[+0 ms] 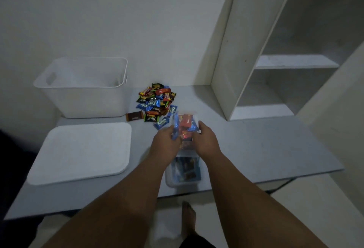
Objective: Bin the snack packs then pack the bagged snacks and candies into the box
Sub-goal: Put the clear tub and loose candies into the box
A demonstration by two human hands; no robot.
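A clear plastic bag of snacks, filled with red and blue packs, is held just above the table between both hands. My left hand grips its left side and my right hand grips its right side. Right below my wrists lies a second clear bag with blue and brown packs. A heap of loose snack packs sits behind the held bag. The big white bin stands open at the back left, and its flat white lid lies in front of it.
One brown snack pack lies alone beside the bin's base. The grey table runs to a white shelf unit at the right. The table's front edge is near my body, and a bare foot stands on the floor below.
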